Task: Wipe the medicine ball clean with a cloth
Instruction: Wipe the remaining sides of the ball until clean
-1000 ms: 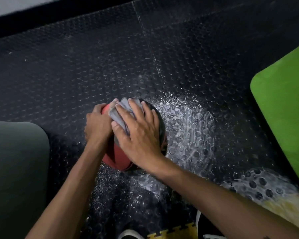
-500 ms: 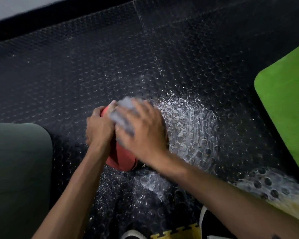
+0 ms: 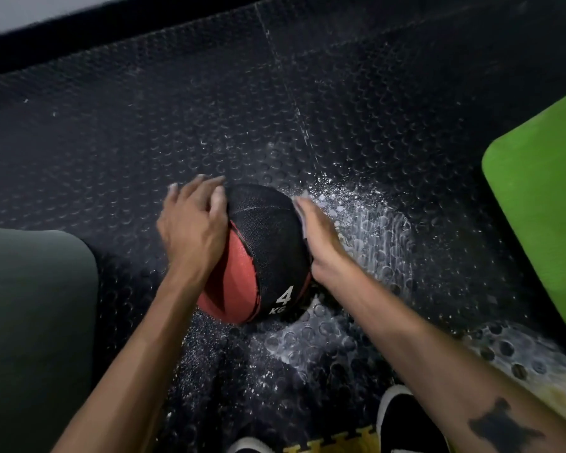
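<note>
Both hands bracket the medicine ball (image 3: 262, 253), which sits on the black studded rubber floor (image 3: 144, 125). One, the left hand (image 3: 192, 223), lies on the ball's upper left side with its fingers spread and fairly straight, palm against the surface, gripping nothing. Opposite it, the right hand (image 3: 317, 237) presses flat along the ball's right flank, fingers extended toward the far side; a sliver of pale cloth (image 3: 303, 204) shows between that hand and the ball, near the fingertips, though most of it is hidden and blurred. Whether the fingers curl round the cloth cannot be told; they look straight.

The ball is black mesh-textured over its top and right, red on its lower left, with a white "4 KG" marking facing the camera low on the black panel. White powdery residue (image 3: 366, 230) streaks the floor to the right of and below the ball. A green mat (image 3: 543, 204) lies at the right edge, well apart from the ball, and a dark grey-green pad (image 3: 30, 322) fills the left edge. A black shoe with a white sole (image 3: 406, 420) shows at the bottom, under the right forearm.
</note>
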